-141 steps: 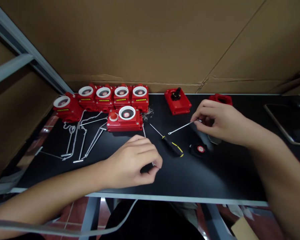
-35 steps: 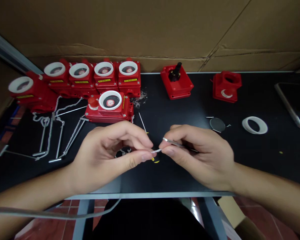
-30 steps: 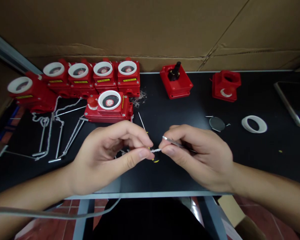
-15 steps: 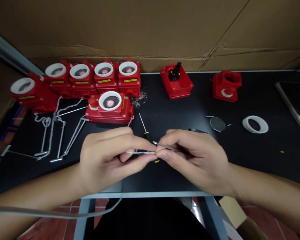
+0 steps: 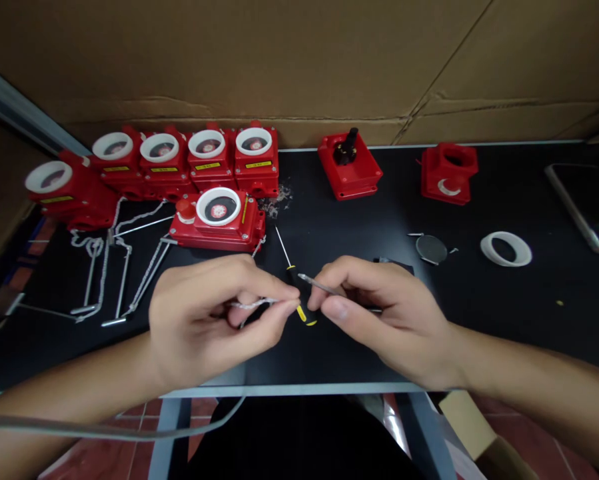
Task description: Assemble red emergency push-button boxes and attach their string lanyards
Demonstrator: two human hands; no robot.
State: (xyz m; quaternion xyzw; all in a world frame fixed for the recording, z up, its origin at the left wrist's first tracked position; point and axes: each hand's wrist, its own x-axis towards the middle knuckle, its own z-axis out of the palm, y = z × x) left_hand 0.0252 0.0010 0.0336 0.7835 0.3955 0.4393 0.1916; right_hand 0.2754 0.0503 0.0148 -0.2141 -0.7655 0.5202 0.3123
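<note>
Thumb and forefinger of my left hand [image 5: 219, 317] pinch a thin white twisted cord [image 5: 252, 305]. A similar cord shows at the right corner of the front red box [image 5: 214, 223], just beyond that hand; whether they join is hidden. My right hand [image 5: 384, 313] is closed around a slim grey metal rod [image 5: 316, 285], its tip poking out to the left past the forefinger. The rod's other end is hidden in the palm. Between and beyond the hands lies a screwdriver [image 5: 299, 310] with a black and yellow handle. The fingertips of both hands are apart.
Several red boxes with white rings [image 5: 208, 143] stand at the back left, metal rods and cords [image 5: 124, 277] before them. Further right are an open red housing [image 5: 352, 170], a red cover [image 5: 449, 177], a glass disc [image 5: 432, 249], a white ring [image 5: 506, 249] and a phone-like device [image 5: 579, 207].
My hands, which met at the fingertips, have drawn apart. The left moved slightly left with the cord; the metal rod in the right now sits clear of it.
</note>
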